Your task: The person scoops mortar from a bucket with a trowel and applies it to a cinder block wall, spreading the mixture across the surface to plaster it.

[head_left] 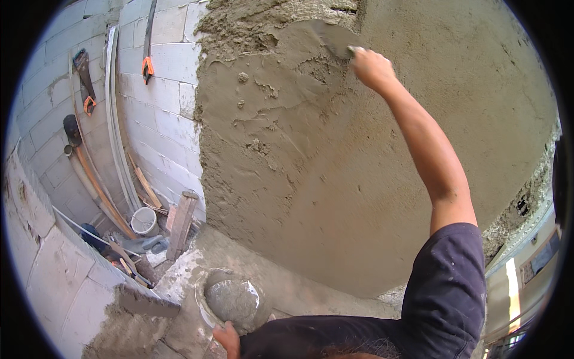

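My right hand (373,67) is raised at the end of a stretched-out arm, closed round the handle of a trowel (336,39). The trowel's blade lies against wet grey-brown plaster (269,119) high on the wall; part of the handle is hidden by the fingers. Low in the picture, my left hand (227,340) is closed at the near rim of a bucket (260,305), and its lower part is cut off by the picture's edge. Grey mortar (232,299) shows inside the bucket.
Block walls stand at left, where two handsaws (147,70) (87,84) hang. Below them lean long metal profiles (113,107), a pipe (84,170) and a cap (72,130). A white pail (144,221), a wooden post (182,226) and several tools crowd the corner.
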Demonstrator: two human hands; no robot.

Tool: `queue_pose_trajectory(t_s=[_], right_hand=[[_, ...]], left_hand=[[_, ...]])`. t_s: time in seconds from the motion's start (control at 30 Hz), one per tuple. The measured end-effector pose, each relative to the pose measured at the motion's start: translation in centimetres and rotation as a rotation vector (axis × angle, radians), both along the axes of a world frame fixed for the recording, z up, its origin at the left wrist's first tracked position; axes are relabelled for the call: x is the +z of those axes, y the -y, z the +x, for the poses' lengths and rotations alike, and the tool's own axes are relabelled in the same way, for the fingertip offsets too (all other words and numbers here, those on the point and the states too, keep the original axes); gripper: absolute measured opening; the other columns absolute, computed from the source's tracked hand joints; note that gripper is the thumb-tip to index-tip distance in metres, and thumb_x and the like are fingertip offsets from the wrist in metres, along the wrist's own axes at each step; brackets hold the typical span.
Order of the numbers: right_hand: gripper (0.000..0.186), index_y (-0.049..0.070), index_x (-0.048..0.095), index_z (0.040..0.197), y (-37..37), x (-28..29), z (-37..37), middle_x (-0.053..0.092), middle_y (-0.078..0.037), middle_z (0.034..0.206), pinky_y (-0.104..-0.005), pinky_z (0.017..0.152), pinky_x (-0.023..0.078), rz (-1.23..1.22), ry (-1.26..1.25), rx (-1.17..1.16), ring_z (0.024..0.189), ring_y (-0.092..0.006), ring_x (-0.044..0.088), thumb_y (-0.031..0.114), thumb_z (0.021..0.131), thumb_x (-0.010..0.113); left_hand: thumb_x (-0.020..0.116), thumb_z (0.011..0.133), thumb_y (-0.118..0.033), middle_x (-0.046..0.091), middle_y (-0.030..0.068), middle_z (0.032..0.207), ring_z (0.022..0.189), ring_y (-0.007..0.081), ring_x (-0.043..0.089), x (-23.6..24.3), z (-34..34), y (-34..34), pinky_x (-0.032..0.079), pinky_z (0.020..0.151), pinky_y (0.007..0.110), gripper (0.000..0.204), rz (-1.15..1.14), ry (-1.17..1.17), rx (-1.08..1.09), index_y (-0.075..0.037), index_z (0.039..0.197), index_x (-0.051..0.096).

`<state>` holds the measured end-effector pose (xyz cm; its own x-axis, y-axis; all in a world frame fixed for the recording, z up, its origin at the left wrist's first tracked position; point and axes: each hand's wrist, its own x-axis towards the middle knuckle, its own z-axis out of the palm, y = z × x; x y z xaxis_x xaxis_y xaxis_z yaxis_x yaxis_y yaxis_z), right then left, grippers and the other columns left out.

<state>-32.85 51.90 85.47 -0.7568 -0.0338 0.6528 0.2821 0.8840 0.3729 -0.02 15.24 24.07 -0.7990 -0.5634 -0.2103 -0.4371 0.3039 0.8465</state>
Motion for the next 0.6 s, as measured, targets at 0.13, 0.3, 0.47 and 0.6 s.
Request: queue_pose_trajectory(t_s=[0.13,0.3,0.47,0.6], right_hand=[[0.031,0.003,0.062,0.112,-7.7,-1.4,7.7,0.069,-0.024,0.098,-0.05,0.08,0.054,-0.11,-0.061,-0.13,0.093,-0.0398,0.068,0.028,0.096,0.054],[0.027,0.007,0.055,0.103,0.5,-18.9,14.8,0.067,-0.023,0.088,-0.0548,0.07,0.051,-0.085,0.406,0.166,0.083,-0.0429,0.065,0.03,0.092,0.061],[0.022,0.008,0.056,0.106,8.6,-40.4,21.7,0.063,-0.014,0.099,-0.048,0.068,0.054,0.011,1.105,0.609,0.088,-0.0342,0.067,0.022,0.09,0.063],[0.022,0.004,0.058,0.112,15.9,-53.8,20.5,0.069,-0.016,0.1,-0.0448,0.073,0.057,-0.038,1.282,0.533,0.089,-0.0323,0.071,0.01,0.095,0.046]], left_hand=[[0.066,0.076,-0.017,0.057,0.0338,0.072,0.073,0.0508,0.056,-0.6,0.7,-0.2,0.043,0.07,0.053,0.034,-0.002,-0.024,-0.082,0.014,0.076,0.052],[0.065,0.085,-0.036,0.064,0.0312,0.096,0.095,0.0477,0.061,1.7,2.1,-1.4,0.048,0.081,0.051,0.041,-0.165,0.161,-0.096,0.003,0.099,0.067],[0.066,0.082,-0.02,0.063,0.031,0.076,0.073,0.0412,0.064,3.3,2.6,-0.9,0.049,0.068,0.044,0.03,0.002,0.065,-0.139,0.008,0.09,0.064],[0.062,0.082,-0.011,0.07,0.0228,0.08,0.075,0.0224,0.068,5.4,4.0,-1.8,0.052,0.073,0.037,0.027,0.274,-0.136,-0.024,0.009,0.099,0.066]])
